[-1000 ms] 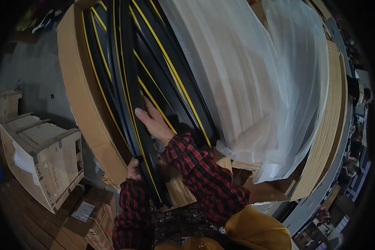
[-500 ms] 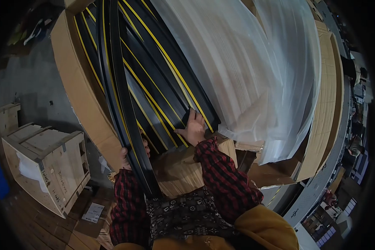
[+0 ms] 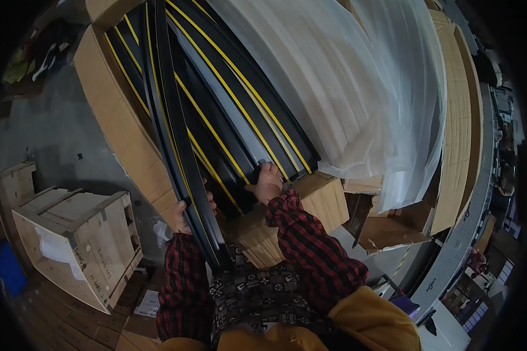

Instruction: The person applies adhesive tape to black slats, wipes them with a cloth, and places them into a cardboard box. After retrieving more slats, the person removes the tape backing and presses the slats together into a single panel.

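Note:
My left hand (image 3: 184, 217) is wrapped round a long black strip (image 3: 178, 137) with a yellow line, which slants from the top of the view down to my apron; some of its fingers show on the strip's far side. My right hand (image 3: 267, 183) holds the near end of another black strip (image 3: 240, 153) among several yellow-lined ones lying side by side in a long cardboard box (image 3: 123, 137). The fingertips bend over that end, close to the box's near edge. Translucent plastic sheeting (image 3: 357, 105) lies to the right of the strips.
Wooden crates (image 3: 99, 245) stand on the floor at the left, near a blue object (image 3: 9, 266). A cardboard block (image 3: 319, 205) lies below my right hand. On the right are an open cardboard flap (image 3: 454, 140) and a long grey metal edge (image 3: 451, 257).
The strip near my right hand has shifted among the others, and a wider grey band now shows between them. My right hand has moved slightly down. The view has shifted a little.

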